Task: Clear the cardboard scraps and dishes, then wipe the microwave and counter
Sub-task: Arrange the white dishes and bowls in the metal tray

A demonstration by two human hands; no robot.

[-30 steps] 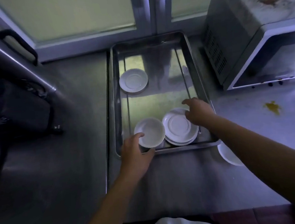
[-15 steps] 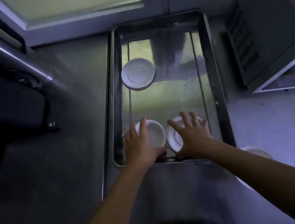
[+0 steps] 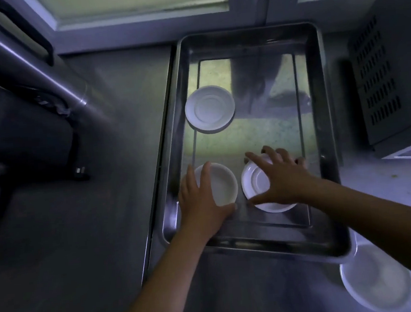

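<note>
At the near end of the tray [image 3: 320, 101], the left hand [image 3: 201, 201] cups the bowl [image 3: 223, 186], fingers curled round its rim; the right hand [image 3: 283, 179], fingers splayed wide, clamps the saucers [image 3: 254, 181] directly beneath it.

Person observed by limbs only. The left hand [image 3: 201, 201] and the right hand [image 3: 283, 179] were bare, wrists included. The left forearm [image 3: 160, 279] was uncovered along its whole visible length, down to the lower edge of the view. The right forearm [image 3: 378, 210] was likewise uncovered out to the right edge. Dim light left the nails and finer detail of the fingers unreadable.
</note>
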